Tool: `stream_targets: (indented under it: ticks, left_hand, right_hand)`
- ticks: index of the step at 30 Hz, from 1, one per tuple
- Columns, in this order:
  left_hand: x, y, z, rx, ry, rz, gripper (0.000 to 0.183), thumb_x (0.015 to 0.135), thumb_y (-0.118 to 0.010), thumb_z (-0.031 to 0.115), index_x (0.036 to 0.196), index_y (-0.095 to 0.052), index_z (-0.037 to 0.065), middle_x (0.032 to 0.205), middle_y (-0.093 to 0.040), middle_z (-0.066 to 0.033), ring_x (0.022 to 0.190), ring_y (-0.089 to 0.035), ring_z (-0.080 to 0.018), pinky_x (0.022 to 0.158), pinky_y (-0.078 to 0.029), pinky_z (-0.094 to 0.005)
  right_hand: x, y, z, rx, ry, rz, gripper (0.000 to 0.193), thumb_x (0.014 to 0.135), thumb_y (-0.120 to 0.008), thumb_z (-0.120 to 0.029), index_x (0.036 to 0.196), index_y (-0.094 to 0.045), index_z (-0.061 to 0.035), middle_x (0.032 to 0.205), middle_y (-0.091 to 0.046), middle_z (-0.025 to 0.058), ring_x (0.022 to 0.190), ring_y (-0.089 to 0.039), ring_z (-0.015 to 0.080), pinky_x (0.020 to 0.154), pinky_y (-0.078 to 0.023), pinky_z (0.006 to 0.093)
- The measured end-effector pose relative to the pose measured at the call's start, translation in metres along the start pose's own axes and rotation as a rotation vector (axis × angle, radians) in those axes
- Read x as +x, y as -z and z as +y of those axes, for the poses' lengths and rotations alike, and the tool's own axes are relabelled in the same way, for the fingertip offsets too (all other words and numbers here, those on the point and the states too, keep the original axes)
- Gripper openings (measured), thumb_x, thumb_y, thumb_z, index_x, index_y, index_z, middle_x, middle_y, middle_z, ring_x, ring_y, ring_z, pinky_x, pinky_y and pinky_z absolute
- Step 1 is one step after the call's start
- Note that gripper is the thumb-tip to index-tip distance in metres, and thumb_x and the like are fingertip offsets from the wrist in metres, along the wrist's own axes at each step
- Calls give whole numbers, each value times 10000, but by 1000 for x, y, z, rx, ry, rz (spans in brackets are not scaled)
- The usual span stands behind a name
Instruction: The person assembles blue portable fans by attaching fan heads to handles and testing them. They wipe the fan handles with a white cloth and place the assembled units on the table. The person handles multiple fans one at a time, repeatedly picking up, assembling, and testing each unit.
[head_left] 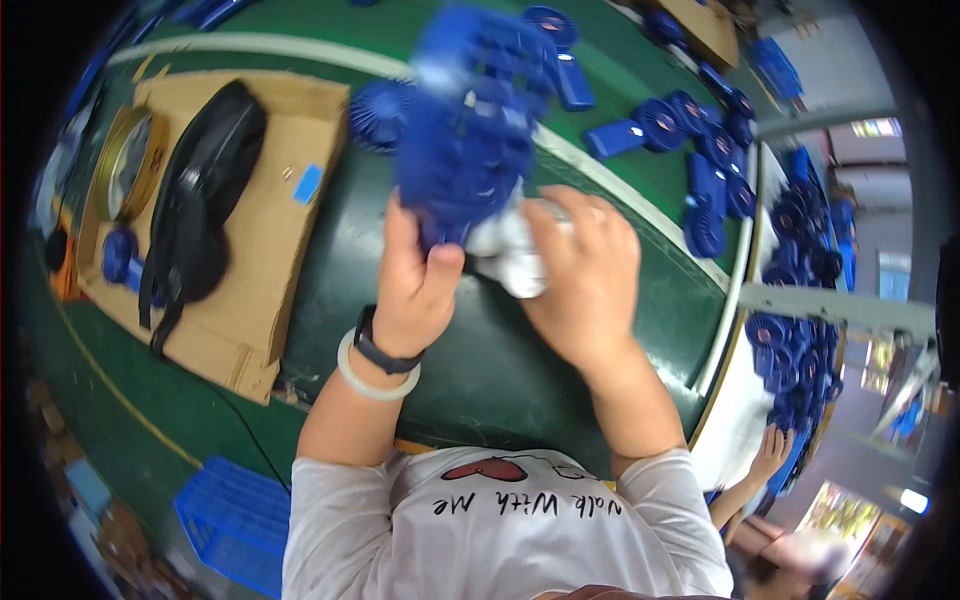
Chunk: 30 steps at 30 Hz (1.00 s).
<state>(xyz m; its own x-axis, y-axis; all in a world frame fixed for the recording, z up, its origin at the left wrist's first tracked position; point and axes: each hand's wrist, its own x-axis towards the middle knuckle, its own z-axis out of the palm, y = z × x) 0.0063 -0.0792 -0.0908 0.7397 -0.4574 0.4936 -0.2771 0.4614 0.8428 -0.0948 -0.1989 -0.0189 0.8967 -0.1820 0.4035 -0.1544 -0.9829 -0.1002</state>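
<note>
Two bare hands meet above the dark green bench, both engaged. Fingers of the left hand wrap the near end of a blue plastic fan, thumb lying across its front; the fan is held up off the bench, blurred, so its finer shape is unclear. The right hand is half curled, its fingers pinching a crumpled white cloth at the fan's near right side. Whether those fingers also touch the fan cannot be told. A dark wristband and a pale bracelet circle the left wrist.

Held up, the fan hides part of the bench's far side; a round blue fan head shows just left of it. Left of the hands, a shallow cardboard tray carries a black pouch, a yellow-brown ring and a small blue fan. More blue handheld fans lie far right. Beyond the right edge, a grey bar crosses in front of heaped fans, near another person's hand. A blue crate sits near left.
</note>
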Motion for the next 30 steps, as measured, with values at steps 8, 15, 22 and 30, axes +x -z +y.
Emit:
stream_targets:
  ticks: [8,15,22,30]
  left_hand:
    - [3,-19,12,82,-9,-8,619,948,-426,376,1370,-225,-30,1287,-414,-131,1117,-452,-210,959,-354,-338]
    - [-1,17,45,-519,286,0,707,861,-487,538,1358,-276,83,1152,-443,-97,963,-473,-212,964,-355,-445]
    - [-18,-2,143,-438,22,-25,649,901,-437,506,1403,-171,191,1071,-370,-107,883,-451,-233,918,-403,-532]
    - [-19,-78,112,-641,566,-255,611,894,-374,564,1356,-235,189,984,-465,-136,759,-502,-235,357,-449,-246]
  right_hand:
    - [-2,1,7,-56,62,114,305,699,-559,-164,1001,-605,-165,976,-523,57,920,-491,273,781,-379,389]
    - [-33,-13,-4,810,31,-59,545,611,-737,-156,1113,-533,-102,1110,-516,99,1031,-504,276,888,-387,391]
    - [-4,-76,-65,1461,4,73,848,581,-825,-113,1272,-336,-64,1209,-438,152,1150,-462,322,967,-379,387]
    - [-2,-144,-62,1212,143,-42,625,617,-740,-176,1156,-459,-31,1239,-426,195,1167,-418,362,968,-349,435]
